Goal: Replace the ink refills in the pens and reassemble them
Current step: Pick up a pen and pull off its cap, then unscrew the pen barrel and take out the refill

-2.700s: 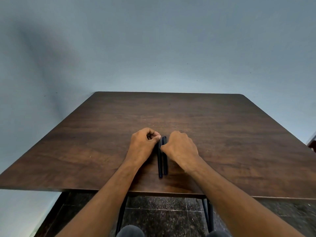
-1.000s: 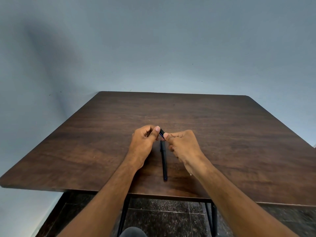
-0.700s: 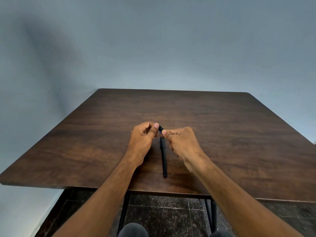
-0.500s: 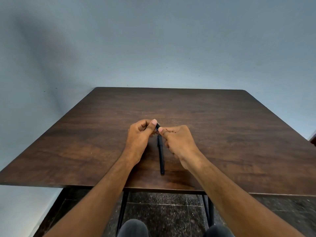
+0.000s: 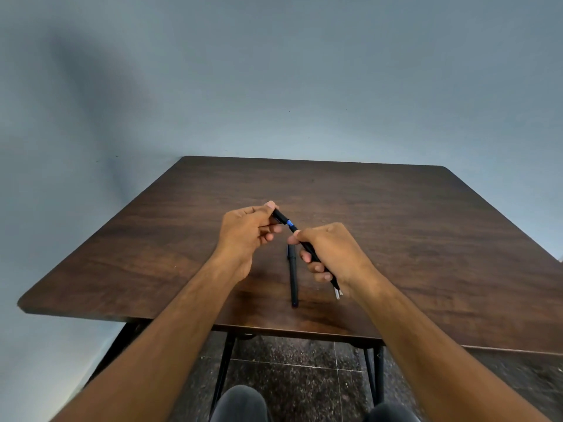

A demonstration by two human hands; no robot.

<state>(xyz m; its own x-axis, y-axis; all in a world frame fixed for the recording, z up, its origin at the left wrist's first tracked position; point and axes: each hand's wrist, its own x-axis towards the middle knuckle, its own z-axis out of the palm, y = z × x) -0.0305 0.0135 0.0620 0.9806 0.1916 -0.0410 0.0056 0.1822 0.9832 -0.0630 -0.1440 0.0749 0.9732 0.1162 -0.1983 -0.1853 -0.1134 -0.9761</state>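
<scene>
Head camera, looking down over a dark wood-grain table [image 5: 396, 226] set against a pale blue-grey wall [image 5: 274, 71]: both bare forearms reach in from the bottom edge of the frame, converging toward the middle of the tabletop, where the two hands meet above the surface.

The left hand [image 5: 246, 233], at about 10 o'clock from the table's centre, has its fingers curled and pinches the far section of a black pen [image 5: 281, 217] between thumb and forefinger, the wrist cocked slightly upward. The right hand [image 5: 332, 254], at about 4 o'clock from the left, is closed round the pen's barrel [image 5: 310, 249], knuckles up, fingers wrapped beneath. A short blue band [image 5: 289, 223] shows on the pen in the gap between the two hands. The held pen runs on a slant from 11 o'clock down to 5 o'clock, its pale tip [image 5: 338, 293] poking out below the heel of the right hand.

A second black pen [image 5: 293, 277] lies flat on the table between the wrists, pointing roughly 12 to 6 o'clock, apart from both hands.

Below the near table edge, black metal legs [image 5: 224, 370], speckled floor tiles [image 5: 289, 357] and the person's grey-clad knees [image 5: 240, 403] are visible.
</scene>
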